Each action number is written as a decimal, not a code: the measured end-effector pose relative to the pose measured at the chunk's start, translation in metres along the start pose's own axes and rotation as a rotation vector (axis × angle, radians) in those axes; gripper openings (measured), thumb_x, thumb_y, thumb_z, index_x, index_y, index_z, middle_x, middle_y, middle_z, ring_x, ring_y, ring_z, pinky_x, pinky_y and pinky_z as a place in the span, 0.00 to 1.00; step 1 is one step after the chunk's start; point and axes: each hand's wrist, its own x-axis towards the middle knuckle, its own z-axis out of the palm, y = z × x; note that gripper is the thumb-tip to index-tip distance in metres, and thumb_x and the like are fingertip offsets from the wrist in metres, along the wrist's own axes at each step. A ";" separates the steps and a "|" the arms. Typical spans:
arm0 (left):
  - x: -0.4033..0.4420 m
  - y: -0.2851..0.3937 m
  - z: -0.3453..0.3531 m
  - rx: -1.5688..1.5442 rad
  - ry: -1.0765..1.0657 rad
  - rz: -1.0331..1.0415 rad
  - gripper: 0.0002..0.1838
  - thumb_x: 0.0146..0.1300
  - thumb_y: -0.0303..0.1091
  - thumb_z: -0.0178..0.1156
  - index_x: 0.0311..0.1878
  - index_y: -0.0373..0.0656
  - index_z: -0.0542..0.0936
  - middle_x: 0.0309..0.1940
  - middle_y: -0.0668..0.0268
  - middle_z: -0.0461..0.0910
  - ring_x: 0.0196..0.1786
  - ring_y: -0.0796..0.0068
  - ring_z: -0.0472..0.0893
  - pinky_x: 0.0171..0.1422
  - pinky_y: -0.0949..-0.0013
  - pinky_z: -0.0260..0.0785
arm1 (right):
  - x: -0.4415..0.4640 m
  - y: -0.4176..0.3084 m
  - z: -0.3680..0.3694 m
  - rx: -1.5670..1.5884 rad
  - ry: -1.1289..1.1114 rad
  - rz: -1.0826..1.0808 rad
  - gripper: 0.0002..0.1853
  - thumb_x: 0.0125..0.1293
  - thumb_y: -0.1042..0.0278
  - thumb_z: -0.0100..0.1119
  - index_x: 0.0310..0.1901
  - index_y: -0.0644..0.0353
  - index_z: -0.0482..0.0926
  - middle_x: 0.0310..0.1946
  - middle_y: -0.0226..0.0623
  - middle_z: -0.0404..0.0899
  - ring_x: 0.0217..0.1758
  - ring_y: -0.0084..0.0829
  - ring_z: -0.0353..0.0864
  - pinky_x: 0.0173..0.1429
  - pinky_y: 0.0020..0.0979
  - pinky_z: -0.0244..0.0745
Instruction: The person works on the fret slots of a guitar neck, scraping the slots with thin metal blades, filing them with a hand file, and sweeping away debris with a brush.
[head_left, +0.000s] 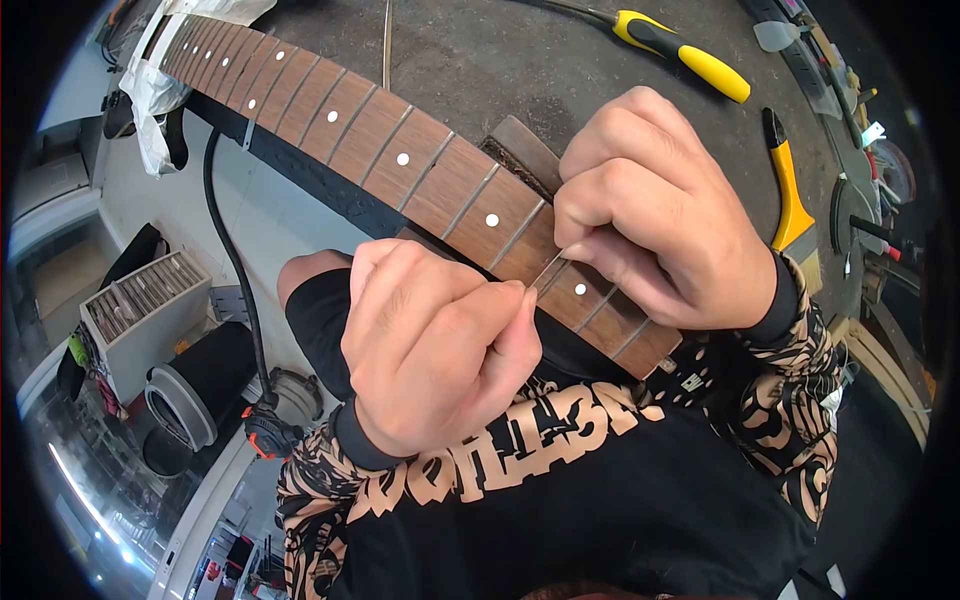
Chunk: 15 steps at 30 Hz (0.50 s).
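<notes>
A guitar neck with a brown fretboard, white dots and metal frets runs diagonally from the upper left to the lower centre right. My left hand is closed at its lower edge, thumb and forefinger pinched on one end of a thin fret wire. Pinched on the wire's other end, my right hand rests over the upper edge of the fretboard. The wire lies across the board near one white dot. Behind the neck, a brown block is partly hidden by my right hand.
A yellow and black handled tool lies on the dark bench at the top. Yellow-handled pliers lie at the right. A black cable hangs at the left, near a box of fret-like strips and a black bin.
</notes>
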 end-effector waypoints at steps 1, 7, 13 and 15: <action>0.000 -0.001 0.001 0.006 0.006 0.009 0.18 0.56 0.15 0.80 0.47 0.42 0.87 0.32 0.66 0.84 0.31 0.66 0.79 0.43 0.60 0.64 | 0.000 0.001 0.000 0.003 0.007 -0.003 0.15 0.60 0.75 0.80 0.46 0.53 0.84 0.46 0.35 0.81 0.52 0.44 0.80 0.60 0.43 0.73; -0.003 0.001 0.001 0.047 -0.018 0.040 0.18 0.54 0.19 0.82 0.47 0.41 0.88 0.32 0.69 0.82 0.31 0.65 0.80 0.46 0.58 0.68 | -0.003 0.005 -0.001 0.035 0.009 -0.051 0.14 0.63 0.75 0.80 0.47 0.54 0.84 0.46 0.36 0.81 0.52 0.44 0.79 0.60 0.44 0.73; -0.001 -0.001 0.001 0.016 -0.013 0.025 0.18 0.55 0.16 0.81 0.47 0.41 0.88 0.32 0.68 0.83 0.30 0.66 0.80 0.44 0.59 0.67 | -0.001 -0.001 -0.001 -0.019 -0.027 -0.005 0.14 0.63 0.75 0.80 0.47 0.54 0.84 0.46 0.36 0.81 0.52 0.45 0.79 0.61 0.44 0.73; 0.000 -0.002 0.001 0.028 0.001 0.023 0.18 0.56 0.14 0.80 0.47 0.41 0.87 0.32 0.67 0.85 0.30 0.66 0.80 0.43 0.60 0.65 | 0.000 -0.002 0.001 -0.042 -0.002 0.006 0.14 0.63 0.75 0.80 0.47 0.54 0.83 0.47 0.36 0.81 0.52 0.45 0.79 0.61 0.44 0.73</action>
